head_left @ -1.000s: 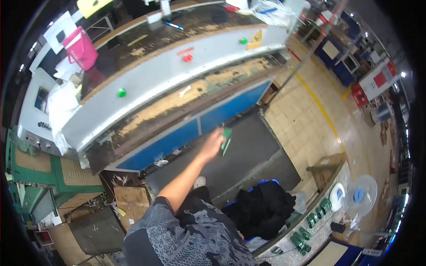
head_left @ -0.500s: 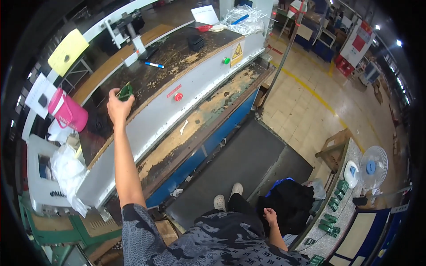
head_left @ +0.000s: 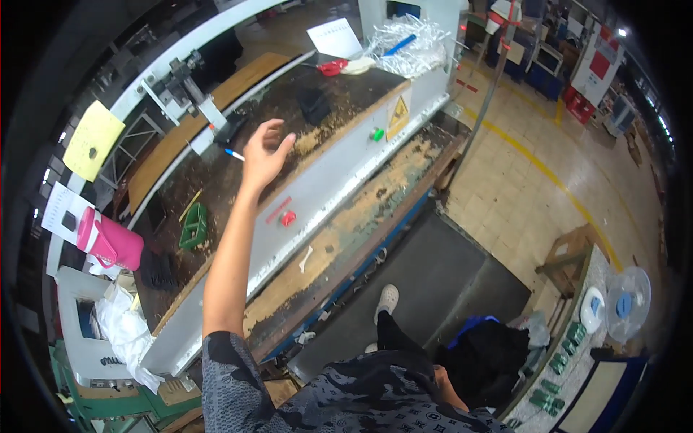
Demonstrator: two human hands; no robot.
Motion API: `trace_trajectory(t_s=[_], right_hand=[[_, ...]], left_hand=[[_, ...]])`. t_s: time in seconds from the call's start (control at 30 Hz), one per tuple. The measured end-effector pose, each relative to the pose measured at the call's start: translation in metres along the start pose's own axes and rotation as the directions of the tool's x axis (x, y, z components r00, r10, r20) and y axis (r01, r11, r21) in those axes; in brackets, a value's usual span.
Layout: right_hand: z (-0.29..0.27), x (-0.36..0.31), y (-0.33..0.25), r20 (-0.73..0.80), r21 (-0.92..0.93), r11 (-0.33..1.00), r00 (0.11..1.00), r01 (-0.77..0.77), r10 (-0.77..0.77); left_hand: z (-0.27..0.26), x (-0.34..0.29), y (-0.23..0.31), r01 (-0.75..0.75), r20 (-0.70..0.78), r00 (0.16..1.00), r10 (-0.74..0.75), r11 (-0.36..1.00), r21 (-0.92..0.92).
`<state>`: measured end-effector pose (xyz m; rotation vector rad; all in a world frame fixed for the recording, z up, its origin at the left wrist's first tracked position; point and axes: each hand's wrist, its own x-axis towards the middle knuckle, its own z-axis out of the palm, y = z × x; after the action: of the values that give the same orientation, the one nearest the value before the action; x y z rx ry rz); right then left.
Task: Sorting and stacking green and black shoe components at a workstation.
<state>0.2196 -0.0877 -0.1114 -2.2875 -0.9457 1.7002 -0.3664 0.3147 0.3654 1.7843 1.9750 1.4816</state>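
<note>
My left grip hangs spread above the dark, worn table, upper centre, partly covering one slim blue-and-white pen. My right grip, lower right, is largely hidden; its state I cannot tell. One green, open-topped, partitioned frame lies at left; further left, one pink plastic jug, contents hidden. Black cloth heaps over one blue bin.

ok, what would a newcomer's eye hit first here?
Probably the pink jug by the left end of the bench. Then the left hand, open and empty over the worn top, with a green tray lower left of it in the picture; toward the right end, a shiny tangle of strips.
</note>
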Motion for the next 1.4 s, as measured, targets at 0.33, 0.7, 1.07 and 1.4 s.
trace_trajectory(t_s=[0.33, 0.7, 1.07, 1.4], right_hand=[[0.010, 0.169, -0.171, 0.040, 0.414, 0.883, 0.965, 0.221, -0.260], [-0.034, 0.062, -0.454, 0.076, 0.697, 0.522, 0.674, 0.492, -0.735], [-0.006, -0.105, -0.519, -0.368, 0.833, 0.068, 0.642, 0.549, -0.673], [0.014, -0.173, -0.446, -0.494, 0.826, -0.079, 0.649, 0.558, -0.579]], left_hand=[[0.066, 0.174, 0.007, 0.590, 0.468, 0.551, -0.691, 0.719, 0.367], [0.110, 0.072, 0.115, 0.405, 0.504, 0.819, -0.275, 0.899, -0.166], [0.190, -0.147, 0.135, 0.321, 0.716, 0.698, 0.024, 0.883, -0.343], [0.125, -0.207, 0.153, 0.125, 0.715, 0.514, 0.475, 0.783, -0.610]])
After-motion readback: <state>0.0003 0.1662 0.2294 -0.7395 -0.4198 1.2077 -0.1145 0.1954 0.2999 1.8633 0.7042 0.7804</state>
